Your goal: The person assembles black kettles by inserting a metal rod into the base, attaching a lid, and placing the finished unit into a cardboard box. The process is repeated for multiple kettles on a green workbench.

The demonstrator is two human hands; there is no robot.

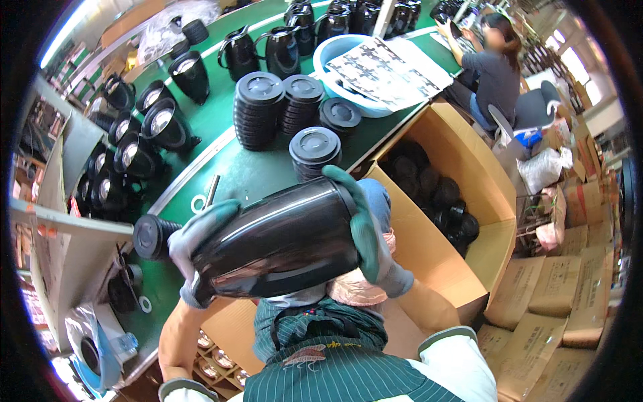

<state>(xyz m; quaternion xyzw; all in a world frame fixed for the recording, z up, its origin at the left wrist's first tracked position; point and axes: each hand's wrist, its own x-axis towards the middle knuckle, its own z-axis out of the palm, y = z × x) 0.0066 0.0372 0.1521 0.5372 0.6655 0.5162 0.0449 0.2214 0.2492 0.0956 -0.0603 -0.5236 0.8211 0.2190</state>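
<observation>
Held sideways above my lap is a glossy black jug body (281,234), a smooth tapered cylinder. My left hand (203,244), in a grey and green glove, wraps round its left end. The right end is gripped by my right hand (368,231) in a matching glove, fingers over the rim. Just beyond it on the green table (248,171) stand stacks of round black lids (260,94), with a shorter lid stack (315,149) nearest my right hand. Another stack of ribbed black discs (153,236) lies on its side by my left hand, near a white ring (198,204).
An open cardboard box (499,241) with black round parts stands at my right. Below my left arm, a divided carton (214,358) holds shiny pieces. Black jugs (281,53) and a blue basin (328,50) occupy the far table. A co-worker (495,74) sits at far right.
</observation>
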